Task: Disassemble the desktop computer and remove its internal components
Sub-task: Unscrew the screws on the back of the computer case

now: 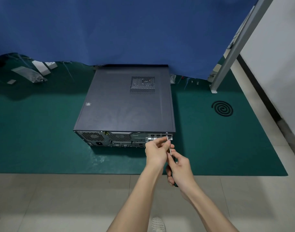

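Note:
A dark grey desktop computer case [125, 104] lies on its side on a green mat [43, 131], its rear panel with fans and ports facing me. Its side cover is closed, with a perforated vent near the top right. A thin screwdriver [168, 144] points up at a screw at the rear panel's upper right corner. My left hand [157, 154] pinches the metal shaft near its middle. My right hand [180, 168] grips the dark handle below it, which is mostly hidden in the palm.
A blue curtain [126, 30] hangs behind the case. Plastic bags and white parts [33, 71] lie at the mat's far left. A black mosquito coil [222, 108] sits to the right, near a grey metal post [230, 52]. Tiled floor lies in front of the mat.

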`<move>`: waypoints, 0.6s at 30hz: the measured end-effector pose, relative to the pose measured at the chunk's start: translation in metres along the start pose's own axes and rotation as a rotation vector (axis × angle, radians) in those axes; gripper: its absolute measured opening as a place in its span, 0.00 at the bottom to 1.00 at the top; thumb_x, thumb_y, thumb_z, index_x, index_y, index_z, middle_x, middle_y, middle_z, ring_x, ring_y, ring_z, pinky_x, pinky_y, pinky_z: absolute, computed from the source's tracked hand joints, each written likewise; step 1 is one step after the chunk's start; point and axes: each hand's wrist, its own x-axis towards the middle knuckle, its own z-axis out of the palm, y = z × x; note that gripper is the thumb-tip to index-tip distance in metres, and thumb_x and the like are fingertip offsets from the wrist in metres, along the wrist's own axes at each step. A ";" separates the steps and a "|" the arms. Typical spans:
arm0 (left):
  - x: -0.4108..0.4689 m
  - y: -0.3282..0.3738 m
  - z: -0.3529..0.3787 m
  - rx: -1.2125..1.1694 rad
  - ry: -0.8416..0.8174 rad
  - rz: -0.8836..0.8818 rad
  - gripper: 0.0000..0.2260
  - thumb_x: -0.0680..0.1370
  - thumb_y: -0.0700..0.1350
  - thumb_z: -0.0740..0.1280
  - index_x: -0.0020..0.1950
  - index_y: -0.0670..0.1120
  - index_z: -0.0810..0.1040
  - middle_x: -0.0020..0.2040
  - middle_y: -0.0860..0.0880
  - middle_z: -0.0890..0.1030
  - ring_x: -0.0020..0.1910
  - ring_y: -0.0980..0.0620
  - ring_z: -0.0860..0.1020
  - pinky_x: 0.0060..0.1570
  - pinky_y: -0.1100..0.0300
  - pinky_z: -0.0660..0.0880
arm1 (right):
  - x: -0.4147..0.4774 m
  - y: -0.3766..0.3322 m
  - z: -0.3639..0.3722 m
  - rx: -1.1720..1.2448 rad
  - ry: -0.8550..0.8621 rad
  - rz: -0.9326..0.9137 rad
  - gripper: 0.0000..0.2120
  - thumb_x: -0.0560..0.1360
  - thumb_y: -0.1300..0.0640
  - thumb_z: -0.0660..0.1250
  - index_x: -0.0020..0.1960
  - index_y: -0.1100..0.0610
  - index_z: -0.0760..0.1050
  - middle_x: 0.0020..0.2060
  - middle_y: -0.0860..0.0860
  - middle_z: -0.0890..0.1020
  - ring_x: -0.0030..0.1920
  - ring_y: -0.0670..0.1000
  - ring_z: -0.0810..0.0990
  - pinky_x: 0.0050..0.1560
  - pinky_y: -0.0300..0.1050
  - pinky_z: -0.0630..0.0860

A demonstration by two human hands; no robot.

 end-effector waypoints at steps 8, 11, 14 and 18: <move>0.001 -0.002 0.003 -0.030 0.005 0.009 0.07 0.78 0.33 0.64 0.55 0.37 0.77 0.37 0.42 0.80 0.30 0.50 0.77 0.32 0.62 0.77 | 0.002 0.002 0.001 0.013 0.019 -0.002 0.10 0.82 0.56 0.58 0.44 0.54 0.73 0.21 0.51 0.64 0.17 0.49 0.59 0.19 0.33 0.59; 0.001 -0.003 0.003 -0.065 -0.004 -0.003 0.07 0.78 0.32 0.64 0.55 0.37 0.77 0.37 0.41 0.79 0.31 0.50 0.77 0.33 0.61 0.78 | 0.001 0.001 0.000 0.007 0.013 -0.002 0.10 0.82 0.55 0.59 0.43 0.56 0.72 0.21 0.53 0.64 0.17 0.49 0.59 0.19 0.34 0.58; 0.001 -0.002 0.003 -0.094 -0.016 -0.011 0.06 0.78 0.32 0.64 0.53 0.38 0.77 0.37 0.41 0.80 0.31 0.50 0.77 0.33 0.62 0.78 | 0.000 0.000 0.000 0.002 0.014 0.010 0.11 0.82 0.55 0.59 0.43 0.58 0.72 0.21 0.54 0.64 0.17 0.49 0.59 0.19 0.34 0.58; 0.001 -0.004 0.000 -0.109 -0.023 0.001 0.06 0.78 0.32 0.64 0.54 0.38 0.77 0.37 0.42 0.80 0.31 0.50 0.77 0.33 0.62 0.77 | -0.001 0.000 0.001 -0.001 0.023 0.015 0.11 0.82 0.55 0.59 0.45 0.60 0.72 0.21 0.53 0.66 0.17 0.49 0.60 0.19 0.34 0.58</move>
